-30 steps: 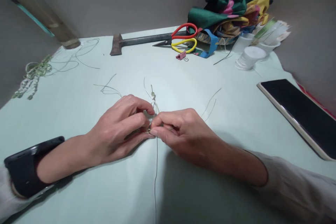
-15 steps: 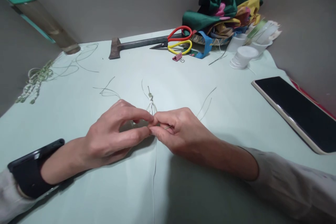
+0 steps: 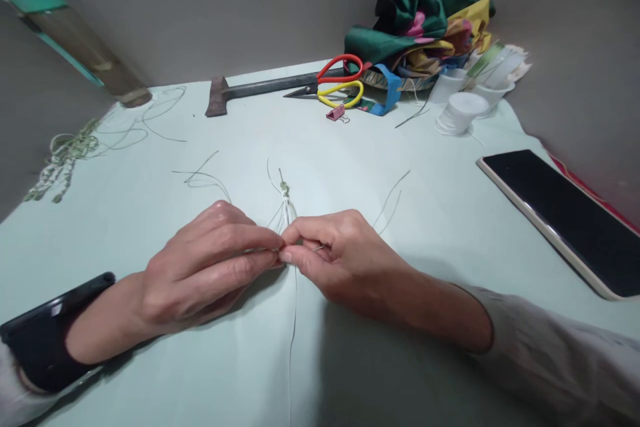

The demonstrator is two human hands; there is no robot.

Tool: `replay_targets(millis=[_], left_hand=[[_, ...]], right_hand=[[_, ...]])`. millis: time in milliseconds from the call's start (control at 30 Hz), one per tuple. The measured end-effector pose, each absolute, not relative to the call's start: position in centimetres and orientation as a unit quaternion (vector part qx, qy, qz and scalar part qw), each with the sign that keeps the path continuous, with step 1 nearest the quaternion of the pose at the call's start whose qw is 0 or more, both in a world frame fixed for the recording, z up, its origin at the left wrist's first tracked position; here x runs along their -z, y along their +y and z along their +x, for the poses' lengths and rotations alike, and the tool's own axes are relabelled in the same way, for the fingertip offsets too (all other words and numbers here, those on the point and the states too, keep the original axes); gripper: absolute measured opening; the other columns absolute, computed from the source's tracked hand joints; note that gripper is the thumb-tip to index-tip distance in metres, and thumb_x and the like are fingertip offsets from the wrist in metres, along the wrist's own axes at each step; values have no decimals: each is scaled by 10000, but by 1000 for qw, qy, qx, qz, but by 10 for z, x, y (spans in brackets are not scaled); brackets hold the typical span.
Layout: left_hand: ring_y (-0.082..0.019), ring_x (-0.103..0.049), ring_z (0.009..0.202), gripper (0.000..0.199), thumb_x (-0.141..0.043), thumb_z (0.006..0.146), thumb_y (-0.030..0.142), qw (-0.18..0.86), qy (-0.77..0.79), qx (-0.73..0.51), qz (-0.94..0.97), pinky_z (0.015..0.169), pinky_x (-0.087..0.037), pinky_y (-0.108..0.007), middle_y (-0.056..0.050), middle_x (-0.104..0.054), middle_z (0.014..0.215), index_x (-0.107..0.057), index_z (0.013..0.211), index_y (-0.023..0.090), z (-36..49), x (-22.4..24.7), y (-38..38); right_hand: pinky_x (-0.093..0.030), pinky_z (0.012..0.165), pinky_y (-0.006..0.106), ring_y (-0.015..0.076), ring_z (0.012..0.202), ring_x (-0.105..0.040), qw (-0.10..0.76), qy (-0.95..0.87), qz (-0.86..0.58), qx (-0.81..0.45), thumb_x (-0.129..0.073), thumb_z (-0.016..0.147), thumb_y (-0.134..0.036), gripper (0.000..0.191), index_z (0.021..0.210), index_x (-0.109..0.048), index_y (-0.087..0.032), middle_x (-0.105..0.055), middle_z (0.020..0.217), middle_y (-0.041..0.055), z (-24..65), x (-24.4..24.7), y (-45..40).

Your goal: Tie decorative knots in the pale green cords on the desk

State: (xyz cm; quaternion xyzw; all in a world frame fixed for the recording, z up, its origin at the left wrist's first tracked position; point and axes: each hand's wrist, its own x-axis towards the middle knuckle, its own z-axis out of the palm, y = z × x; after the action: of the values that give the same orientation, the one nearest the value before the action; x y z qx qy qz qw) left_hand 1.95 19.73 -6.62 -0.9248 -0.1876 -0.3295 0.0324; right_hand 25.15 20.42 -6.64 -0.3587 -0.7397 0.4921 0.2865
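Thin pale cords [image 3: 285,210] run down the middle of the table from a small green-and-white knot [image 3: 284,188] to my fingertips. My left hand [image 3: 210,267] pinches at the cords with thumb and fingers drawn together. Its fingertips touch those of my right hand [image 3: 345,247], which is closed in a pinch on cord; a short bit of it shows between thumb and finger. One cord [image 3: 293,347] trails from under the hands toward me. Loose ends lie beyond the left hand and beyond the right. The exact crossing of the cords is hidden by my fingers.
At the back lie a hammer-like iron tool [image 3: 270,87], scissors [image 3: 340,83] and a pink binder clip [image 3: 336,113]. Bundled cloth [image 3: 415,27] and white spools [image 3: 461,112] stand back right, a phone [image 3: 565,213] right. Knotted cords [image 3: 65,160] and a bottle [image 3: 90,47] are left.
My left hand's fingers have closed together from a wider arch, and the hand has shifted slightly left and down. My right hand keeps its pinch. The whole view has shifted slightly.
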Motion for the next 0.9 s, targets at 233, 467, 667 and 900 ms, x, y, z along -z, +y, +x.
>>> replay_targets(millis=[233, 467, 667, 900], left_hand=[[-168, -658, 799, 168, -736, 940, 33, 20, -257, 318, -913, 621, -568, -329, -58, -722, 1014, -703, 1013, 180, 20, 63, 191], [-148, -686, 810, 153, -612, 1028, 90, -41, -417, 302, -856, 630, -570, -286, -33, -679, 977, -705, 1066, 206, 21, 53, 156], [-101, -672, 651, 149, -681, 1054, 318, -172, -488, 281, -808, 558, -524, -204, 23, -744, 830, -818, 1101, 281, 35, 52, 150], [-102, -645, 598, 210, -709, 983, 306, -226, -532, 301, -759, 559, -477, -204, 52, -749, 706, -799, 796, 275, 47, 49, 159]], right_hand=[[-279, 604, 266, 56, 530, -324, 271, -738, -370, -494, -624, 921, -47, 210, 756, -652, -172, -382, 560, -122, 252, 65, 205], [-280, 613, 282, 76, 543, -347, 252, -733, -379, -506, -617, 943, -84, 205, 772, -676, -181, -408, 557, -108, 251, 62, 203], [-266, 612, 288, 75, 521, -312, 248, -735, -377, -507, -636, 954, -81, 203, 782, -683, -179, -339, 524, -123, 251, 62, 204], [-276, 625, 284, 67, 520, -312, 255, -740, -373, -498, -648, 932, -56, 185, 797, -707, -168, -348, 523, -128, 251, 65, 206]])
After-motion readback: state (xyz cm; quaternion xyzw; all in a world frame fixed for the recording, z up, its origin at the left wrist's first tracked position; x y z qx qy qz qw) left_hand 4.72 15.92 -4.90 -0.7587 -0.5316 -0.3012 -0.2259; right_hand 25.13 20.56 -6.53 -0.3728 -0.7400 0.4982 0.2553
